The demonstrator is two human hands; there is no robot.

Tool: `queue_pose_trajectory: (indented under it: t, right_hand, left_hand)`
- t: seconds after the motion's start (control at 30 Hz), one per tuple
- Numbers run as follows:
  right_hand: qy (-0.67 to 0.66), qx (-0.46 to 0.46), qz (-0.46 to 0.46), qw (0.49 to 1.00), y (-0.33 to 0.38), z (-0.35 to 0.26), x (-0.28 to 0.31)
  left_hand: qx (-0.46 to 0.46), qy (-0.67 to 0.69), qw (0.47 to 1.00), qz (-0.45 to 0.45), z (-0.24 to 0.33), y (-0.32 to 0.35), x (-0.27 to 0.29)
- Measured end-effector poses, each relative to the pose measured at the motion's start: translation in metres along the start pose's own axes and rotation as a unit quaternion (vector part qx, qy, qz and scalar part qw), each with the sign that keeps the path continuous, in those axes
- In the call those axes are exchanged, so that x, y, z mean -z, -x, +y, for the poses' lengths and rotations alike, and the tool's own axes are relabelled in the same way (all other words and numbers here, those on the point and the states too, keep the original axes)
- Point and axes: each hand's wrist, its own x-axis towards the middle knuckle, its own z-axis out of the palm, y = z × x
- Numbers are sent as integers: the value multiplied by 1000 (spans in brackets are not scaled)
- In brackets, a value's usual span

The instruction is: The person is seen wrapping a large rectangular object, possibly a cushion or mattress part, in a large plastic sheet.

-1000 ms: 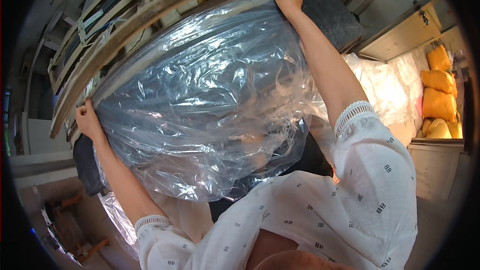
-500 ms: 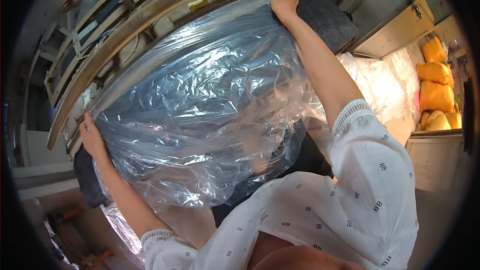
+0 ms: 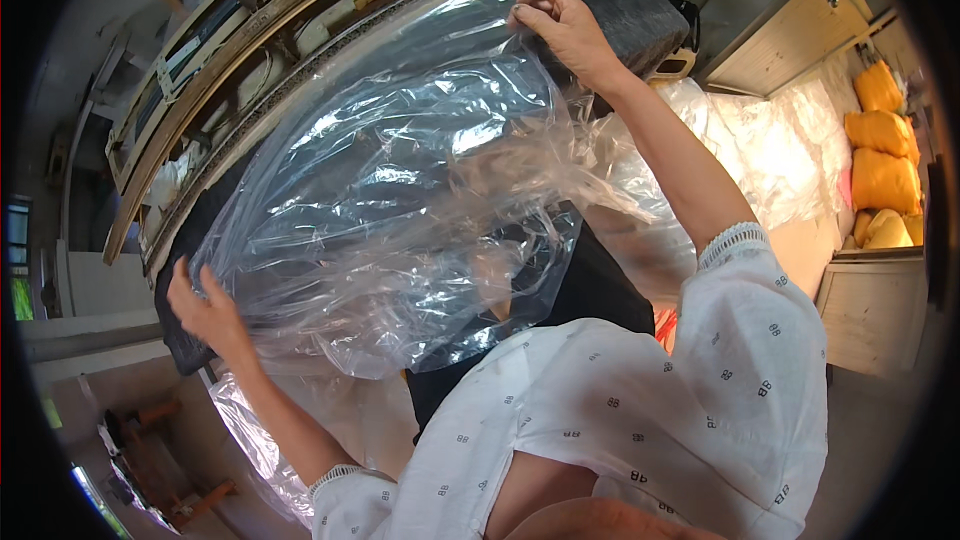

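Right grip (image 3: pixel 565 30) pinching clear plastic sheet (image 3: pixel 400 175)

The sheet is spanning the frame's centre; near the top, this grip is holding its edge. At left, the left grip (image 3: pixel 210 313) is standing wide, perhaps touching it.

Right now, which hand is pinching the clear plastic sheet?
The right hand, closed on the clear plastic sheet at its upper right end; the left hand is spread open instead.

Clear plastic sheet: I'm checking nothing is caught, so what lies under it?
Beneath the clear plastic sheet, part of a dark surface and some black cloth show through. Glare and folds hide the rest.
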Motion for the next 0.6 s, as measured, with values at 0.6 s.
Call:
queue_pose_trajectory:
  t: [0.6]
  right_hand:
    - [116, 140, -31, 983, 58, -89, 0]
  left_hand:
    - [205, 680, 572, -411, 136, 114, 6]
